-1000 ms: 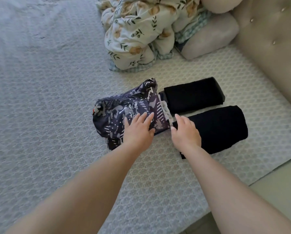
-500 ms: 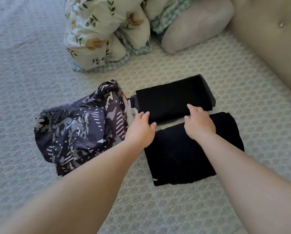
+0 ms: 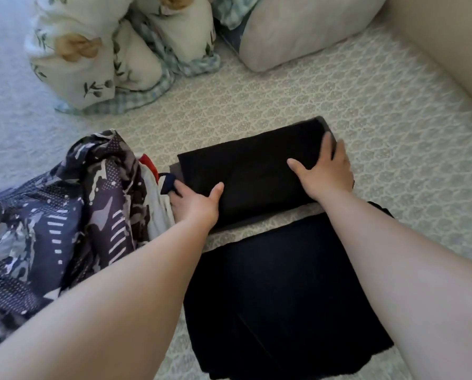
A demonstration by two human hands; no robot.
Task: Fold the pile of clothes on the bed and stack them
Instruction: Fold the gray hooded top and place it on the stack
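Observation:
A folded black garment [image 3: 251, 171] lies on the patterned bed cover [image 3: 380, 127] in the middle. My left hand [image 3: 195, 205] grips its left end, thumb on top and fingers tucked under the edge. My right hand [image 3: 325, 171] holds its right end, thumb on top and fingers wrapped round the far corner. A second, larger folded black garment [image 3: 278, 292] lies just in front, partly under my forearms. To the left sits a dark navy patterned garment [image 3: 62, 215] with white and red cloth showing at its right edge.
A floral quilt bundle [image 3: 98, 50] with checked lining lies at the back left. A beige pillow [image 3: 298, 28] sits at the back, and a beige padded headboard [image 3: 448, 45] runs along the right side.
Both hands left the patterned garment and moved onto the farther black garment, taking hold of its two ends. The view moved closer and to the right.

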